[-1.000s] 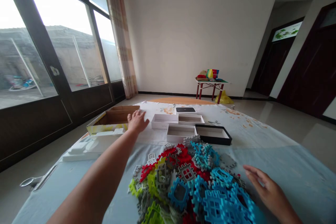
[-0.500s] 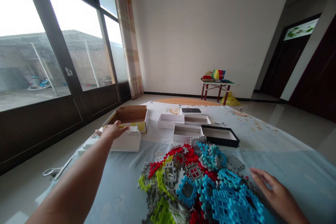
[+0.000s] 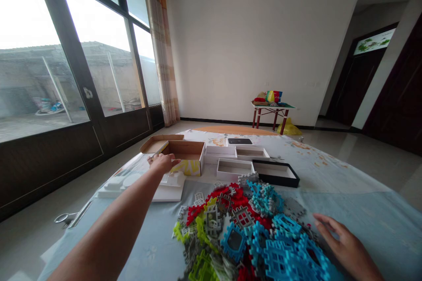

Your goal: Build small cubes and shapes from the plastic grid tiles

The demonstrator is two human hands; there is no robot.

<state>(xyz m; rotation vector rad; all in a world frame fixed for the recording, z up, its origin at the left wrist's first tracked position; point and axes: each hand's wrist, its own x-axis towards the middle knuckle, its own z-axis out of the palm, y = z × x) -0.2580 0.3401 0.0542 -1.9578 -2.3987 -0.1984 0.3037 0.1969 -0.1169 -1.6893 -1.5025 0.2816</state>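
Note:
My left hand [image 3: 162, 163] is at the left front corner of an open cardboard box [image 3: 194, 167], white and yellow outside and brown inside, and appears to grip its edge. Just below that hand lies a white moulded insert [image 3: 169, 191]. My right hand [image 3: 349, 246] rests near the table's right side, fingers apart and nothing in them. Beside it spreads a heap of interlocking plastic building pieces: blue pieces [image 3: 280, 257], red pieces [image 3: 237, 193], green pieces [image 3: 202, 265] and grey pieces [image 3: 212, 219].
White open box parts [image 3: 234, 176] and a black-rimmed box [image 3: 280, 183] stand behind the heap. Farther back is a box with a phone picture [image 3: 240, 141]. More white moulded packaging [image 3: 115, 184] and a metal clamp [image 3: 66, 218] sit at the left edge of the cloth-covered table [image 3: 346, 210].
My left hand has moved right along with the cardboard box. The two rear white box parts have shifted right, and the white insert has slid right and nearer. My right hand is nearly unchanged.

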